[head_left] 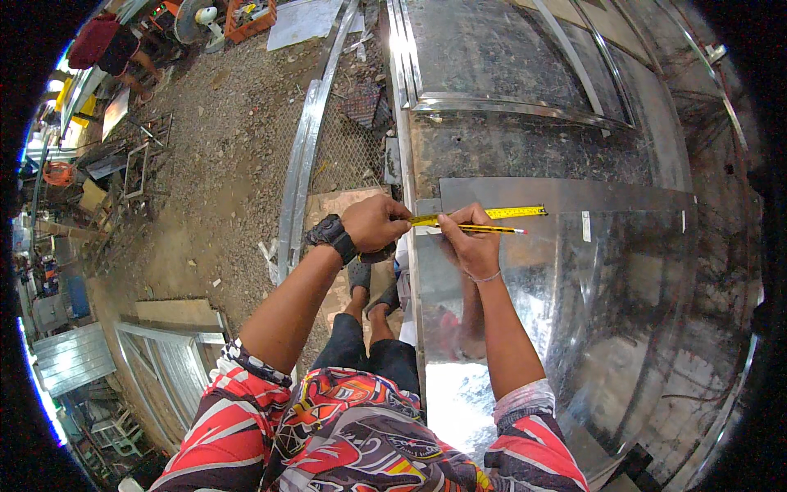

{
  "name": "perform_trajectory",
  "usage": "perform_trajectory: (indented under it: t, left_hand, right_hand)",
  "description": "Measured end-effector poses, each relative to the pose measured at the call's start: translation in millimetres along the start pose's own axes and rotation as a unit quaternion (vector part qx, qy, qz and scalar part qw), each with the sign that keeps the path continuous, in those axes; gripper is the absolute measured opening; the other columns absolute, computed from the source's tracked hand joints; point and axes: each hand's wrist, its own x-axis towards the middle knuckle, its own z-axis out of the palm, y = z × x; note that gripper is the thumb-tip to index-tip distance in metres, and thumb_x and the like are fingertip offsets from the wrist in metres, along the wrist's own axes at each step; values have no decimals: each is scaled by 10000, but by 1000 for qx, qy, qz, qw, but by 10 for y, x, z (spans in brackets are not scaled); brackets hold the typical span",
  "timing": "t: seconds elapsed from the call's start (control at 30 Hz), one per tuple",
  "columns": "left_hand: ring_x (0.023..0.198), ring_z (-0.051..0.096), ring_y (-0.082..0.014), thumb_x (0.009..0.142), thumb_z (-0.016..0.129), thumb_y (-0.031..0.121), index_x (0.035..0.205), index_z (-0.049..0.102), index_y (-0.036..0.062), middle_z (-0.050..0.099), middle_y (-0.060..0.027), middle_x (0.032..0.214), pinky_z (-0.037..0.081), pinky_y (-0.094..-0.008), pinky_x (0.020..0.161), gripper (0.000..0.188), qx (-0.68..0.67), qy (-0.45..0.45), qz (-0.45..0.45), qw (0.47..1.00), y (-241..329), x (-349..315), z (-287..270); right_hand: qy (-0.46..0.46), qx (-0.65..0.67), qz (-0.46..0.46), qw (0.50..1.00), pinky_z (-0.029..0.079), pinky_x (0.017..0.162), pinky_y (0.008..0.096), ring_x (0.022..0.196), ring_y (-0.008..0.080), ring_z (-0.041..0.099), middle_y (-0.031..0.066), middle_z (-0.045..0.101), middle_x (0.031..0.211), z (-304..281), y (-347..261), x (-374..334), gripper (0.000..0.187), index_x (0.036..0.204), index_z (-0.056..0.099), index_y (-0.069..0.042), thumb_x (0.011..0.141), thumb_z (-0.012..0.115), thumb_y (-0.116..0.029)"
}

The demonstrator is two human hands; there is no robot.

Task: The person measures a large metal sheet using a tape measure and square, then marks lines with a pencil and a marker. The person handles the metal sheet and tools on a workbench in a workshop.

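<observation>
A yellow tape measure [516, 212] lies drawn out across the left part of a shiny metal sheet [557, 287]. My left hand [373, 223], with a dark watch at its wrist, pinches the tape just off the sheet's left edge. The tape's case is mostly hidden beneath that hand. In my right hand [473, 242] is a yellow and black pencil [502, 230], its eraser end pointing right. The fingertips of that hand rest by the tape, near the sheet's left edge. The pencil's tip is hidden by the fingers.
The sheet lies on a long metal-topped worktable [525, 152]. A metal frame [508, 104] rests at its far end. Long metal channels [302, 172] stand left of the table over gravel ground [221, 139]. Another person [119, 53] is at the far left, near a fan [193, 20].
</observation>
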Motion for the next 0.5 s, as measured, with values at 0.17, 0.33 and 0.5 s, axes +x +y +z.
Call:
perform_trajectory:
  t: [0.17,0.33,0.5]
  left_hand:
    - [691,671,-153,912,701,210,1111,769,25,734,-84,801,544,-338,662,280,34,21,22,999,29,-27,12]
    - [697,680,-163,916,691,232,1122,773,33,738,-98,809,548,-349,671,298,30,21,33,999,63,-53,-1]
    - [683,682,-169,916,689,246,1125,770,32,733,-103,787,550,-351,660,310,39,24,27,999,55,-50,9]
  right_hand:
    - [-17,-21,-1,1000,466,659,232,729,54,539,-6,638,803,2,-73,-13,211,847,611,-53,926,795,-119]
    - [-24,-22,-5,999,458,649,231,728,55,540,-1,640,804,5,-85,-19,195,862,632,-47,922,799,-126]
    - [-22,-41,-18,999,473,651,269,716,96,571,30,657,786,14,-86,-10,204,857,653,-45,909,805,-170]
